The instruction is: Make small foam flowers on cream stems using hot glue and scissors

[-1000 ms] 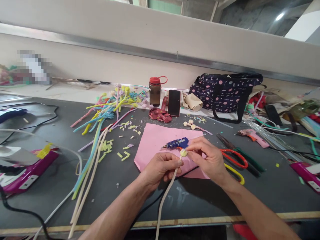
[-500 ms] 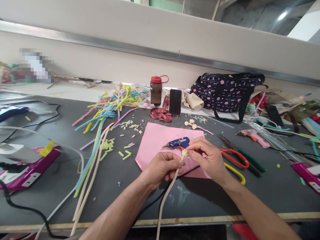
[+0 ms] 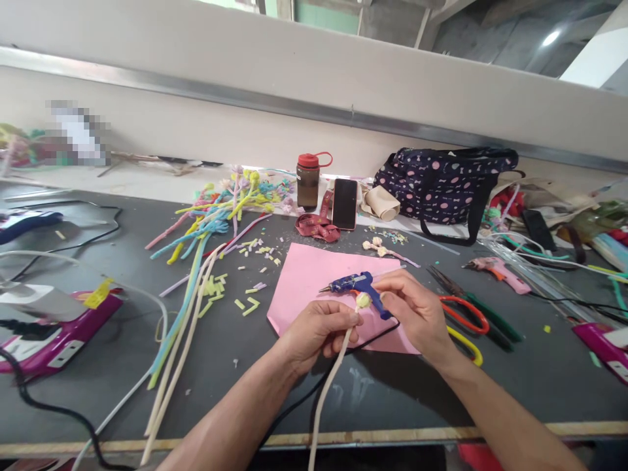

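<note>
My left hand (image 3: 324,327) pinches a long cream chenille stem (image 3: 332,383) just below its top. The stem hangs down past the table's front edge. On its upper end sits a small pale-yellow bud (image 3: 363,300), clear of my right fingers. My right hand (image 3: 415,314) is beside the bud, thumb and bent fingers slightly apart, with nothing seen between them. Close by its fingertips lies a blue hot glue gun (image 3: 350,282), nozzle to the left, on a pink sheet (image 3: 304,275). Whether my fingers touch its handle is unclear.
Orange-handled scissors (image 3: 471,314) and green-handled pliers (image 3: 495,320) lie right, before a pink glue gun (image 3: 498,271). Cut yellow pieces (image 3: 213,288) and chenille stems (image 3: 186,327) lie left. Behind stand a bottle (image 3: 308,183), a phone (image 3: 345,204) and a patterned bag (image 3: 441,186).
My right thumb and fingers have come off the yellow bud and moved slightly right, uncovering the blue glue gun's handle. My left hand keeps its pinch on the stem.
</note>
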Motion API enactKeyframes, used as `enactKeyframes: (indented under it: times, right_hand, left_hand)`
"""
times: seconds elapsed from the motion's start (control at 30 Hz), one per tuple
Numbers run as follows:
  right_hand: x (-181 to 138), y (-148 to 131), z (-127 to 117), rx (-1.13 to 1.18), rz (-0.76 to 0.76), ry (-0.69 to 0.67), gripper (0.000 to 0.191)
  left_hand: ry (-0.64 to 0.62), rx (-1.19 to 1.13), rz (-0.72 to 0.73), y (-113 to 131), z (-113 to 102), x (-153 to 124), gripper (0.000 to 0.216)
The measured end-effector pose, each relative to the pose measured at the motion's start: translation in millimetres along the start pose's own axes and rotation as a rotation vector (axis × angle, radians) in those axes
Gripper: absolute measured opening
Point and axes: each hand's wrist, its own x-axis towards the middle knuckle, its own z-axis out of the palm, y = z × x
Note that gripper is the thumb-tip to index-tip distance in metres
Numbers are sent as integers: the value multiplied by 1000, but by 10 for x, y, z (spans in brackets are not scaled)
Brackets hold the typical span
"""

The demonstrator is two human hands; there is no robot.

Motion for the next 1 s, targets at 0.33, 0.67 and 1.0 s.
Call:
enactKeyframes:
  times: [0.33, 0.67, 1.0]
  right_hand:
    - [-184, 149, -614, -255, 154, 147, 14]
    - [-619, 604, -1013, -1177, 91, -304, 43]
    - [-702, 797, -1117, -1184, 301, -323, 57]
  left_hand:
    - [25, -73, 29, 35, -27, 16, 17]
    - [11, -105, 117, 51, -34, -31, 17]
    - [-12, -146, 205, 32, -38, -78, 16]
